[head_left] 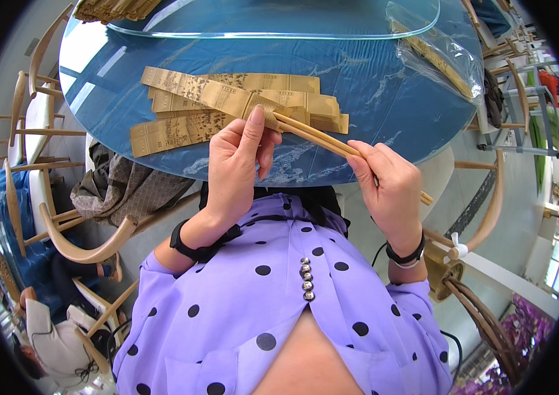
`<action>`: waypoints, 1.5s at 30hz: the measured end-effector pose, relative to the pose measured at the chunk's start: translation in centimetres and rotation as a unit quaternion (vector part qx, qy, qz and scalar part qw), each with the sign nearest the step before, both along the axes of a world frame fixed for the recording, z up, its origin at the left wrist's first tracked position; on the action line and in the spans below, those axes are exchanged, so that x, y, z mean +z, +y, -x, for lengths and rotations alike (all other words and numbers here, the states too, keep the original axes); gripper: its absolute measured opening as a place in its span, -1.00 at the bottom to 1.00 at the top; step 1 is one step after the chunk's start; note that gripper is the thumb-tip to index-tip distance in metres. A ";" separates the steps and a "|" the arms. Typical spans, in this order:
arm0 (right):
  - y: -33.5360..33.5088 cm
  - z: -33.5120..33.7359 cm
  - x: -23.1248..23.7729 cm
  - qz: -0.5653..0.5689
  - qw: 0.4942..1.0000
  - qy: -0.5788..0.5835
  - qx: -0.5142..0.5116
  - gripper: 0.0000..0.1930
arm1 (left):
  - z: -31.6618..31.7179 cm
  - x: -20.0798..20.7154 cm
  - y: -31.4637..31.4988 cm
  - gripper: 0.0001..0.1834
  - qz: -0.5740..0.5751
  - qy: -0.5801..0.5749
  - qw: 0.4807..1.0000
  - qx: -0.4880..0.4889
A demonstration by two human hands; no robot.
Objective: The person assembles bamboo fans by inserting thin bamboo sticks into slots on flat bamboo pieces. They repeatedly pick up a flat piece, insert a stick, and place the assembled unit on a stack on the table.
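My left hand (237, 155) pinches the end of a gold-brown printed paper chopstick sleeve (200, 90) between thumb and fingers. A pair of light wooden chopsticks (316, 135) sits partly in the sleeve's right end, their bare length slanting down to the right. Around that length close the fingers of my right hand (388, 181), with the chopstick tips showing beyond it. Under the held sleeve, several flat paper sleeves (174, 135) lie overlapping on the blue-covered round table (365, 155).
A clear glass turntable (279, 36) covers the table's far part. A stack of brown strips (115, 9) lies at the far left, and a clear plastic bag (447, 66) with sleeves at the right. Wooden chairs surround the table; a patterned jacket (125, 187) drapes one. A person (59, 339) is at lower left.
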State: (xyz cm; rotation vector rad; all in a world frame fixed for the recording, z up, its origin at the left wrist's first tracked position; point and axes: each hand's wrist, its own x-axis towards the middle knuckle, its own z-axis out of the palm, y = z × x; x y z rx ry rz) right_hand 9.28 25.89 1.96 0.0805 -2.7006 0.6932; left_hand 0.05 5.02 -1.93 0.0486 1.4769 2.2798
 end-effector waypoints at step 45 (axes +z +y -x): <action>-1.9 -2.5 -2.1 0.009 0.997 0.073 0.019 -0.79 | 2.0 0.9 -2.0 -0.67 0.013 0.105 0.992 0.073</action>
